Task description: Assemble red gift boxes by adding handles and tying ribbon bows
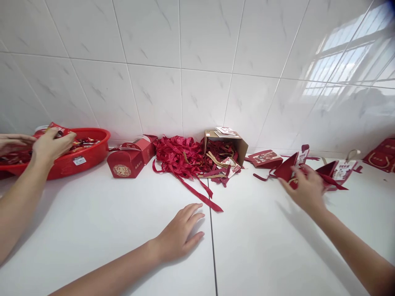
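My left hand [182,232] rests low over the white tabletop near the seam, fingers spread, holding nothing. At the right, my right hand [305,189] reaches to a red gift box [282,170] with a raised printed tag. Its thumb and fingers are apart in front of the box; whether they touch it is hard to see. Just beyond that hand stands another red box [339,170] with a tag and gold loop. A red printed box [265,158] lies to the left of them.
A pile of red ribbons [182,158] lies by an open cardboard box [242,146] of ribbons and tags. Closed red gift boxes [125,164] stand left. A co-worker's hand [52,144] holds a red packet over a red basin [92,152]. Tiled wall [203,98] behind.
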A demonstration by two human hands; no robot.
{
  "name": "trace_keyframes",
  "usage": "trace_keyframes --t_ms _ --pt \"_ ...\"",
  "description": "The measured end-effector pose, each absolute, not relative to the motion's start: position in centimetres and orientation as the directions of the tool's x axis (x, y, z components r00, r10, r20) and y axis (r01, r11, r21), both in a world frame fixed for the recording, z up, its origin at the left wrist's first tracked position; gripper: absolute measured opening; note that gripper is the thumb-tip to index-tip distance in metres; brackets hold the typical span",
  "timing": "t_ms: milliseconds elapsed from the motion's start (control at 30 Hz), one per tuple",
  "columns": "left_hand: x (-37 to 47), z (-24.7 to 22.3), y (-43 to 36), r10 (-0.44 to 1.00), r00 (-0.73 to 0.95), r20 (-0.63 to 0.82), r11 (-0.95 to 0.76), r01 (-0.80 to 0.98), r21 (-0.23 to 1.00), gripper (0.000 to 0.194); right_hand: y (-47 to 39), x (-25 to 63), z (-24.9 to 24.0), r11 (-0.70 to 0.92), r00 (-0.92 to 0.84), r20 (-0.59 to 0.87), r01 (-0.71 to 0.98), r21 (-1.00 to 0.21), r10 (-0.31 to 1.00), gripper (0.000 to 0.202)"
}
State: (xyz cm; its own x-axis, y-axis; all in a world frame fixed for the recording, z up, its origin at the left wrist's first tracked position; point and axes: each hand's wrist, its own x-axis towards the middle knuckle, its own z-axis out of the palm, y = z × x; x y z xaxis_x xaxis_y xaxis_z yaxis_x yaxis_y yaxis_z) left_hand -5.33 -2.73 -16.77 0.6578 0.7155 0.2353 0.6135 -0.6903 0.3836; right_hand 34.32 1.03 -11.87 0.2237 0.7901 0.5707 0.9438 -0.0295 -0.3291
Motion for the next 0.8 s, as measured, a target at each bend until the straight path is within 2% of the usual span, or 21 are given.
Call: trace_keyframes --t_ms 100,167,267,367,533,633,733,800 --pt "-5.2 -16.9 -2.7 0.743 0.645 0.179 -0.658 0.655 0.37 0.043 0.9 28.4 -13.0 0.148 -0.025 0.339 0.928 -0.342 0.94 0.038" --pt "-5.2 -16.9 -2.7 0.752 0.64 0.155 -0.647 0.673 0.36 0.045 0.7 24.1 -13.7 0.222 -0.158 0.197 0.9 -0.374 0.968 0.045" --pt "-5.2 -16.9 -2.7 0.754 0.64 0.147 -0.646 0.681 0.345 0.045 0.7 18.5 -14.5 0.262 -0.247 0.089 0.886 -0.383 0.965 0.044" --pt "-5.2 -16.9 -2.8 0.757 0.632 0.167 -0.647 0.688 0.33 0.04 0.7 15.2 -14.7 0.329 -0.355 0.007 0.86 -0.389 0.935 0.025" --pt "-5.1 -16.7 -2.8 0.745 0.645 0.168 -0.661 0.679 0.321 0.035 -1.7 14.0 -11.9 0.433 -0.537 -0.094 0.761 -0.482 0.839 0.018" --pt "-5.0 -16.9 -2.7 0.744 0.648 0.165 -0.661 0.676 0.327 0.038 -3.7 14.6 -8.4 0.456 -0.602 -0.04 0.644 -0.614 0.797 0.018" --pt "-5.0 -17.0 -2.5 0.754 0.634 0.172 -0.65 0.679 0.341 0.044 -4.7 15.6 -4.7 0.368 -0.602 0.164 0.233 -0.9 0.781 0.019" --pt "-5.1 -16.9 -2.4 0.76 0.634 0.142 -0.637 0.684 0.355 0.05 -4.8 17.0 -2.7 0.335 -0.489 0.326 -0.072 -0.939 0.809 0.022"
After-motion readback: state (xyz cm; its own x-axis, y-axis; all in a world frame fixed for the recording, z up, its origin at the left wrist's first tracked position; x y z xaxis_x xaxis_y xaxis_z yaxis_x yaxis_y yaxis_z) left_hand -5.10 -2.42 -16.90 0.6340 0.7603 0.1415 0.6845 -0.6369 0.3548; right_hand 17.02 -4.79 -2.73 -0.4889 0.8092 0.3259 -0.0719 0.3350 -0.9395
